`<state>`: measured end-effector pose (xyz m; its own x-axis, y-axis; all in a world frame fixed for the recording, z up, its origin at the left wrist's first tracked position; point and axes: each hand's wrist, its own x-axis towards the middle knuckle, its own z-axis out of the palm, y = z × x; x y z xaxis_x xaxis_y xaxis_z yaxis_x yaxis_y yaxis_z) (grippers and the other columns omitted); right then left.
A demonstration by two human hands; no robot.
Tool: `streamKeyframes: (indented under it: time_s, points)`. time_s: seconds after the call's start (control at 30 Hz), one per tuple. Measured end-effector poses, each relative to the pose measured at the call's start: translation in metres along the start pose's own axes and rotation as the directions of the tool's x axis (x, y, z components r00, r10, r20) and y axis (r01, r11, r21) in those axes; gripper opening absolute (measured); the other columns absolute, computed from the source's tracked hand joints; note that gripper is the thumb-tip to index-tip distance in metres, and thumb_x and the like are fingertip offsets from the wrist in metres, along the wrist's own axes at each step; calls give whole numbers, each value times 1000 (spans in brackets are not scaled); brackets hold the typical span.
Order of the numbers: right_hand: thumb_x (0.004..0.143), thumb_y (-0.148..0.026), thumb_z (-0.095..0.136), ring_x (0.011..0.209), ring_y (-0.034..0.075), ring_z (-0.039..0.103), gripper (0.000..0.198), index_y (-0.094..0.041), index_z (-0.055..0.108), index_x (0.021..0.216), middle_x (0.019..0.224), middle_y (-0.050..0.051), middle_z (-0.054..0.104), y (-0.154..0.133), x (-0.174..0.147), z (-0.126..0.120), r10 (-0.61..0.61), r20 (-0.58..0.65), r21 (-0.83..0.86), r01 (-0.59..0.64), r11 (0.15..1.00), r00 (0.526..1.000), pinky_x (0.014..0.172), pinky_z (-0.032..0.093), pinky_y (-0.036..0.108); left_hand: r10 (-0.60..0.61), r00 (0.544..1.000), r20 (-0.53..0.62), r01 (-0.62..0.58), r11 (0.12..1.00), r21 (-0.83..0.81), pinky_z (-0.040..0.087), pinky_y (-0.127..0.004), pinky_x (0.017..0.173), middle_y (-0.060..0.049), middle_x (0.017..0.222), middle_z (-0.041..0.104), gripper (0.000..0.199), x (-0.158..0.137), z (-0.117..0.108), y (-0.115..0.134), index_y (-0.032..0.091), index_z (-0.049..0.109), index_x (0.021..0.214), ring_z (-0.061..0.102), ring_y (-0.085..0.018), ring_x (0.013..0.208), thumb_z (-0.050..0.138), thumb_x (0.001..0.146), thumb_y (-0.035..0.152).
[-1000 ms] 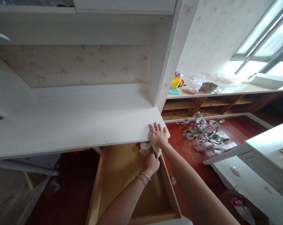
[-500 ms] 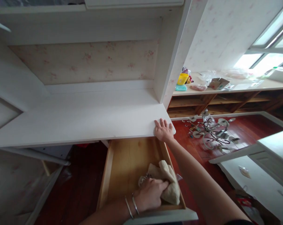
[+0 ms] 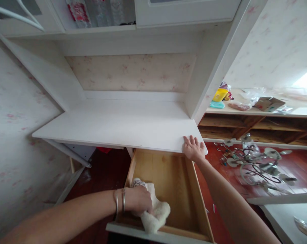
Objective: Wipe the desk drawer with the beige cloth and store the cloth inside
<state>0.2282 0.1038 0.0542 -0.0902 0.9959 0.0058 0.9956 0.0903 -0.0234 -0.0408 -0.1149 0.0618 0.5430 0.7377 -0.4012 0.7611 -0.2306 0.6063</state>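
Observation:
My left hand point(image 3: 139, 200), with two silver bangles at the wrist, is closed on a cream cloth point(image 3: 157, 215). The cloth lies bunched inside an open wooden drawer point(image 3: 180, 184), against its left front part, and has a dark printed patch near the hand. Its far folds are partly covered by my fingers. Flat on the right front corner of the white desk top point(image 3: 133, 123) rests my right hand point(image 3: 194, 148), fingers spread and holding nothing.
Overhead, a white cabinet point(image 3: 186, 15) has plastic bottles point(image 3: 102, 12) in an open section. A dismantled chandelier point(image 3: 265, 166) lies on the red floor at right. Beyond it, a low wooden shelf unit point(image 3: 221, 120) carries a yellow container point(image 3: 220, 95) and plastic bags.
My left hand has moved the cloth from the drawer's right side to its left front. My right hand stays on the desk corner. The view has shifted left.

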Motion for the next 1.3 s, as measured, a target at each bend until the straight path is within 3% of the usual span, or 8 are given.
streamKeyframes:
  time_s: [0.07, 0.13, 0.33, 0.47, 0.57, 0.8, 1.07, 1.3]
  points:
    - [97, -38, 16, 145, 29, 21, 55, -33, 24, 152, 160, 7, 24, 0, 0, 1, 6, 3, 3, -6, 1000, 1000, 113, 18, 57, 95, 996, 1, -90, 942, 323, 45, -35, 64, -1, 49, 61, 22, -3, -5, -22, 27, 58, 44, 62, -21, 58, 70, 49, 9]
    - [97, -38, 15, 146, 28, 21, 55, -33, 23, 152, 160, 7, 23, -1, 1, 2, 19, 8, 4, -19, 1000, 1000, 114, 18, 56, 113, 992, -50, -75, 874, 480, 45, -32, 63, -2, 46, 59, 30, -3, -8, -41, 23, 46, 36, 59, -17, 54, 68, 51, 9]
    - [97, -37, 17, 146, 27, 19, 56, -34, 22, 152, 161, 6, 21, -2, 3, 0, 43, 42, -13, -42, 999, 998, 115, 16, 55, 165, 974, -154, -77, 884, 461, 44, -37, 81, -5, 47, 58, 41, 30, -48, -81, 19, 32, 33, 60, -19, 64, 59, 58, 0]
    - [97, -37, 17, 146, 27, 20, 55, -34, 23, 152, 161, 5, 22, -2, 2, 0, 41, 31, -6, -41, 999, 999, 114, 16, 55, 225, 944, -240, -106, 900, 424, 37, -41, 99, -12, 77, 70, 29, 50, -84, -97, 20, 54, 49, 61, -23, 98, 56, 69, -1]
    - [97, -37, 17, 146, 27, 19, 56, -34, 23, 152, 161, 5, 22, -2, 1, 0, 33, 22, -8, -33, 999, 999, 114, 17, 56, 260, 929, -262, -141, 905, 401, 31, -42, 108, -13, 101, 71, 25, 42, -92, -102, 20, 65, 68, 54, -21, 117, 51, 80, 3]
    - [97, -38, 17, 146, 27, 20, 55, -34, 26, 151, 160, 6, 24, -2, 2, -1, 40, 19, 35, -41, 999, 999, 114, 16, 57, 190, 913, -361, -39, 921, 387, 24, -44, 116, -5, 135, 60, 39, -12, -70, -117, 27, 67, 114, 47, -17, 130, 39, 93, 10]
    - [97, -38, 18, 146, 30, 19, 55, -33, 26, 151, 161, 8, 22, 1, 2, -3, 16, 59, 77, -21, 997, 998, 115, 14, 59, 356, 808, -470, -14, 809, 588, 47, -39, 103, -2, 120, 69, 43, -80, -15, -99, 27, 69, 112, 62, -17, 115, 44, 87, 3]
    - [97, -38, 21, 146, 32, 19, 54, -30, 30, 150, 160, 10, 23, 7, 2, 7, -12, 25, 146, 8, 989, 1000, 114, 13, 60, 60, 836, -546, 196, 896, 398, 55, -29, 90, 5, 111, 72, 63, -152, 8, -71, 30, 70, 109, 68, -14, 100, 35, 69, -4]
